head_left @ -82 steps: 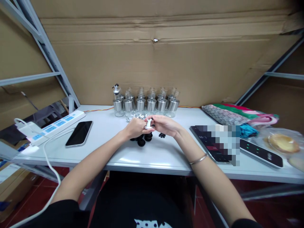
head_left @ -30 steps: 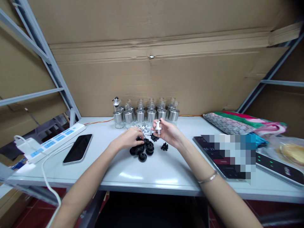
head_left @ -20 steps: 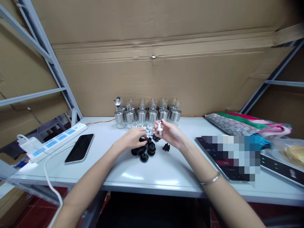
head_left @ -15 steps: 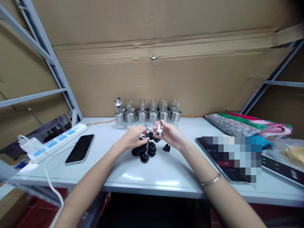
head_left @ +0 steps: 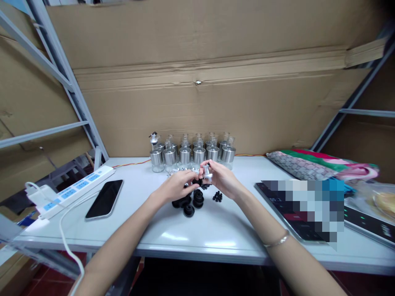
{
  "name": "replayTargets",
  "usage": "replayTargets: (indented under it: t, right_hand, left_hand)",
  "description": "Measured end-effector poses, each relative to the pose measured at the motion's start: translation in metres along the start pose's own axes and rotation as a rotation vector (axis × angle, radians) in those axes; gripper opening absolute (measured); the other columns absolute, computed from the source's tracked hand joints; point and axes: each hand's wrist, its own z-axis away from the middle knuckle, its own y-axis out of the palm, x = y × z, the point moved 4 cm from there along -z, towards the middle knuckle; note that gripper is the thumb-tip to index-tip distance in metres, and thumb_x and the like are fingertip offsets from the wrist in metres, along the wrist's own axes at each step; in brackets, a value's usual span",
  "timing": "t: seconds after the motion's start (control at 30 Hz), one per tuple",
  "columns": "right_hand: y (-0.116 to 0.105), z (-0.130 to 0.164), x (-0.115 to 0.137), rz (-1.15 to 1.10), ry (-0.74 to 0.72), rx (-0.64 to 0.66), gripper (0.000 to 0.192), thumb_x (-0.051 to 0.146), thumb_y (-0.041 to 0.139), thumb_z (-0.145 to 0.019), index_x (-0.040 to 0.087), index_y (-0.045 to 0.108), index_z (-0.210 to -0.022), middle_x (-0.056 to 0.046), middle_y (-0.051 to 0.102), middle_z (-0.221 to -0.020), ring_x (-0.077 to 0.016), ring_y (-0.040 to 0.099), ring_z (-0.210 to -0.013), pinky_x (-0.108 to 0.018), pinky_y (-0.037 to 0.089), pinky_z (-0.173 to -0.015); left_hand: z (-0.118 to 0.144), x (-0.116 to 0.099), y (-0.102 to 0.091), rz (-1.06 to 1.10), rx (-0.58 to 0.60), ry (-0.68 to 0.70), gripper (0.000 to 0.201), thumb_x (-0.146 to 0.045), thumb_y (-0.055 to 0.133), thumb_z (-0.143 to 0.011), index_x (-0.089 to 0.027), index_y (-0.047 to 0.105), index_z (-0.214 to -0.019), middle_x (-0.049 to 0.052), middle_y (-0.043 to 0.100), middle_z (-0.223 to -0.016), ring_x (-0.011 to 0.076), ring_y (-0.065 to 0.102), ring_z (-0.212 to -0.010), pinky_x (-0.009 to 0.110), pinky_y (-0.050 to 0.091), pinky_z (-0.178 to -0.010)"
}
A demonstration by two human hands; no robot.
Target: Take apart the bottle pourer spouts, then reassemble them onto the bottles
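Observation:
My right hand (head_left: 224,179) is closed around a white bottle spout (head_left: 207,172) with a small black tip, holding it upright above the table. Close beside it, my left hand (head_left: 176,186) pinches a black rubber stopper (head_left: 196,181), partly hidden by the fingers. Below the hands lies a pile of black ribbed rubber stoppers (head_left: 198,199). A cluster of small black caps (head_left: 217,196) sits to the right of the pile. Behind my left hand, some white spout parts (head_left: 182,168) show in part.
Several glass bottles with metal sleeves (head_left: 199,156) stand in rows at the back; the leftmost carries a spout (head_left: 153,139). A phone (head_left: 105,199) and power strip (head_left: 78,190) lie left. At right are a tablet-like device (head_left: 286,211), partly blurred, and a patterned cloth bag (head_left: 304,164).
The view has tilted slightly upward, so everything sits a little lower. My left hand has brought the black stopper closer to the spout in my right hand.

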Motion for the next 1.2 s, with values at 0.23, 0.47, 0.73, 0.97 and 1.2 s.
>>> replayTargets:
  t: [0.23, 0.47, 0.73, 0.97, 1.2]
  right_hand:
    - [-0.006, -0.002, 0.005, -0.073, -0.052, -0.099, 0.028, 0.046, 0.062, -0.079, 0.019, 0.059, -0.082, 0.000, 0.062, -0.068, -0.0126, 0.059, -0.065, -0.024, 0.047, -0.057]
    - [-0.011, -0.005, 0.005, -0.090, -0.095, -0.145, 0.027, 0.045, 0.063, -0.078, 0.019, 0.060, -0.082, -0.002, 0.067, -0.073, -0.0149, 0.065, -0.071, -0.031, 0.053, -0.071]
    - [-0.008, -0.005, 0.009, -0.183, -0.183, -0.160, 0.020, 0.036, 0.067, -0.077, 0.021, 0.054, -0.079, -0.003, 0.071, -0.080, -0.0201, 0.067, -0.090, -0.037, 0.049, -0.086]
    - [-0.003, -0.003, 0.008, -0.221, -0.182, -0.119, 0.025, 0.036, 0.070, -0.074, 0.023, 0.052, -0.084, -0.001, 0.070, -0.082, -0.0199, 0.066, -0.097, -0.036, 0.048, -0.088]
    - [0.000, -0.001, 0.008, -0.232, -0.199, -0.094, 0.022, 0.036, 0.067, -0.076, 0.023, 0.053, -0.087, -0.001, 0.070, -0.083, -0.0198, 0.065, -0.100, -0.035, 0.048, -0.089]
  left_hand:
    - [0.001, 0.005, 0.002, -0.039, -0.047, -0.014, 0.016, -0.018, 0.044, -0.086, -0.019, 0.054, -0.098, 0.004, 0.061, -0.089, 0.0151, 0.057, -0.080, 0.027, 0.045, -0.074]
    - [0.001, 0.002, 0.000, -0.009, -0.148, 0.005, 0.009, -0.019, 0.046, -0.084, -0.018, 0.052, -0.091, 0.003, 0.060, -0.082, 0.0140, 0.057, -0.075, 0.026, 0.045, -0.071]
    - [0.000, -0.001, -0.001, 0.271, -0.346, -0.142, 0.012, -0.024, 0.054, -0.079, -0.018, 0.052, -0.089, 0.001, 0.063, -0.080, 0.0123, 0.060, -0.074, 0.025, 0.049, -0.074]
    - [0.000, -0.001, 0.005, 0.358, -0.367, -0.169, 0.013, -0.024, 0.055, -0.078, -0.018, 0.052, -0.089, 0.002, 0.064, -0.083, 0.0123, 0.061, -0.076, 0.025, 0.048, -0.074]
    - [0.001, -0.002, 0.006, 0.358, -0.424, -0.179, 0.011, -0.022, 0.054, -0.078, -0.018, 0.051, -0.087, 0.001, 0.062, -0.083, 0.0130, 0.060, -0.078, 0.026, 0.047, -0.077]
